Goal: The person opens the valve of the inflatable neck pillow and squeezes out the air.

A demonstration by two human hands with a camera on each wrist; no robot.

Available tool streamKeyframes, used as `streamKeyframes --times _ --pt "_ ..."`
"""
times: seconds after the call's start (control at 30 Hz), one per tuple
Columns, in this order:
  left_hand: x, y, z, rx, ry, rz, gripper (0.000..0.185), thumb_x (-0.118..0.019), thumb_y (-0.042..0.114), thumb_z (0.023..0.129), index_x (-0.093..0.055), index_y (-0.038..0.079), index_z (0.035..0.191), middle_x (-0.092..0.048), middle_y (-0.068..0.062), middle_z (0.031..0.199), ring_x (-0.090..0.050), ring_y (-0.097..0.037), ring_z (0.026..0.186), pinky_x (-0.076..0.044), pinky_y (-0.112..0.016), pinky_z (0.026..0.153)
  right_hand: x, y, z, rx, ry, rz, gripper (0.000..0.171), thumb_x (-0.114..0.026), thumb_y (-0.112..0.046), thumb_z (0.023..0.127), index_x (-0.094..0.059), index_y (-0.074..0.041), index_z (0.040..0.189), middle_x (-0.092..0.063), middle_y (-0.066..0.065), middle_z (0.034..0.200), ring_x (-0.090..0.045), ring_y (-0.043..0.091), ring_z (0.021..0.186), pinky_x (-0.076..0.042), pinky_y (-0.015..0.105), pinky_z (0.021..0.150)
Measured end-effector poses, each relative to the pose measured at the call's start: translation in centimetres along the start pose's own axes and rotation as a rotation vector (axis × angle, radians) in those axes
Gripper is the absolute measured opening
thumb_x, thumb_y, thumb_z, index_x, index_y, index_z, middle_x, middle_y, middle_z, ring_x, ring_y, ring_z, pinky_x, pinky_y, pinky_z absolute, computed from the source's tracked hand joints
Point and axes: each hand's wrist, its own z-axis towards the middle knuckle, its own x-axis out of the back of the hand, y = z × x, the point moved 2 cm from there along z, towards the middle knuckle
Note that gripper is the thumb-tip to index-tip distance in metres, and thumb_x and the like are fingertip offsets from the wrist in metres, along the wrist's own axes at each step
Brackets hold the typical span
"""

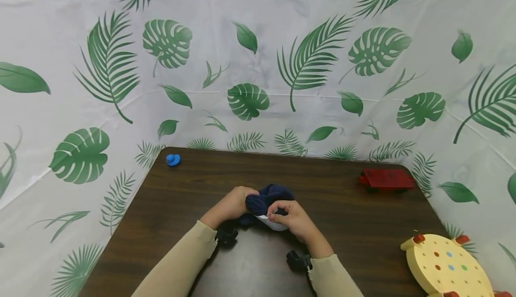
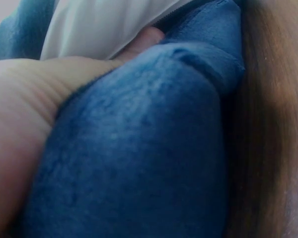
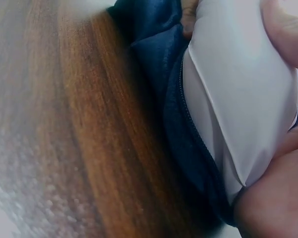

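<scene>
A navy, soft-napped pillow (image 1: 276,192) is held just above or on the dark wooden table (image 1: 322,189); I cannot tell which. Its zipped cover (image 3: 161,69) gapes, and a smooth white inner (image 3: 238,84) bulges out of the opening. On the left side my left hand (image 1: 234,204) grips the navy cloth, its thumb along the white inner in the left wrist view. My right hand (image 1: 296,220) pinches the white inner near the front edge with thumb and forefinger. Part of each hand's fingers is hidden by the pillow.
A blue rubber duck (image 1: 173,160) sits at the table's far left corner. Far right stands a red toy vehicle (image 1: 387,179). A round yellow toy (image 1: 447,265) with coloured dots and red knobs is at the near right. Leaf-printed cloth (image 1: 201,122) hangs behind the table.
</scene>
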Motion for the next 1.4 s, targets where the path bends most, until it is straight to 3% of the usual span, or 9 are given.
streamKeyframes --times 0.5,0.73,0.83,0.93,1.03,1.17,1.23,1.3,1.4 --pt "0.0 0.1 -0.4 -0.004 -0.018 -0.01 0.015 -0.084 0.012 0.091 -0.077 0.024 0.085 -0.072 0.014 0.084 -0.061 -0.003 0.08 -0.053 -0.025 0.079 -0.6 0.2 0.1 -0.076 -0.034 -0.006 0.005 -0.079 -0.014 0.1 -0.08 -0.009 0.098 -0.076 0.0 0.103 -0.065 0.016 0.107 -0.051 0.03 0.097" --pt "-0.6 0.3 -0.4 -0.083 -0.029 0.134 0.01 -0.081 0.018 0.098 -0.073 0.023 0.095 -0.07 0.007 0.096 -0.063 -0.008 0.09 -0.053 -0.028 0.085 -0.3 0.7 -0.3 -0.029 -0.015 -0.044 0.008 -0.078 -0.014 0.101 -0.077 -0.006 0.1 -0.074 -0.008 0.096 -0.065 0.014 0.104 -0.045 0.035 0.104" --pt "-0.3 0.7 -0.6 -0.075 -0.055 0.191 0.009 -0.082 0.025 0.099 -0.074 0.024 0.102 -0.07 0.006 0.099 -0.062 -0.012 0.094 -0.052 -0.033 0.09 -0.1 0.8 -0.5 0.018 0.024 -0.066 0.004 -0.077 -0.013 0.101 -0.077 -0.009 0.101 -0.073 -0.009 0.096 -0.065 0.013 0.103 -0.045 0.033 0.103" --pt "0.4 1.5 -1.1 -0.033 -0.068 0.259 0.03 -0.089 0.036 0.093 -0.076 0.025 0.118 -0.066 0.004 0.103 -0.056 -0.015 0.096 -0.048 -0.038 0.093 0.1 0.7 -0.5 0.102 0.098 -0.092 0.003 -0.077 -0.014 0.102 -0.077 -0.012 0.102 -0.074 -0.003 0.099 -0.065 0.012 0.103 -0.048 0.029 0.098" --pt "1.5 2.6 -1.8 0.035 -0.072 0.305 0.065 -0.094 0.045 0.086 -0.07 0.023 0.142 -0.062 -0.002 0.116 -0.055 -0.022 0.106 -0.047 -0.045 0.101 0.4 0.5 -0.2 0.225 0.188 -0.111 0.002 -0.077 -0.009 0.1 -0.076 -0.011 0.102 -0.073 0.007 0.101 -0.065 0.013 0.102 -0.05 0.024 0.095" --pt "2.3 4.7 -2.6 0.155 -0.136 0.282 0.109 -0.092 0.056 0.083 -0.039 0.019 0.171 -0.052 -0.013 0.152 -0.052 -0.037 0.141 -0.041 -0.064 0.12 0.5 0.2 -0.1 0.316 0.271 -0.159 0.004 -0.079 -0.008 0.098 -0.076 -0.006 0.1 -0.071 0.014 0.12 -0.062 0.02 0.12 -0.045 0.021 0.107" --pt "2.1 5.6 -3.0 0.204 -0.185 0.241 0.123 -0.092 0.06 0.082 -0.022 0.021 0.176 -0.039 -0.019 0.169 -0.038 -0.045 0.158 -0.034 -0.072 0.123 0.6 0.2 -0.1 0.308 0.297 -0.193 0.004 -0.08 -0.01 0.097 -0.076 -0.008 0.098 -0.066 0.015 0.139 -0.053 0.027 0.138 -0.037 0.03 0.119" --pt "1.6 6.1 -3.1 0.235 -0.209 0.201 0.131 -0.092 0.061 0.081 -0.012 0.023 0.178 -0.024 -0.022 0.178 -0.023 -0.049 0.166 -0.028 -0.079 0.123 0.6 0.2 -0.2 0.284 0.317 -0.224 0.005 -0.081 -0.011 0.096 -0.077 -0.013 0.096 -0.056 0.013 0.158 -0.039 0.034 0.154 -0.028 0.047 0.129" --pt "0.6 5.7 -2.8 0.247 -0.19 0.165 0.136 -0.093 0.062 0.08 -0.006 0.026 0.178 -0.013 -0.025 0.182 -0.009 -0.053 0.168 -0.025 -0.084 0.121 0.7 0.3 -0.1 0.244 0.314 -0.232 0.011 -0.081 -0.009 0.096 -0.078 -0.019 0.096 -0.042 0.012 0.173 -0.018 0.048 0.166 -0.014 0.074 0.129"
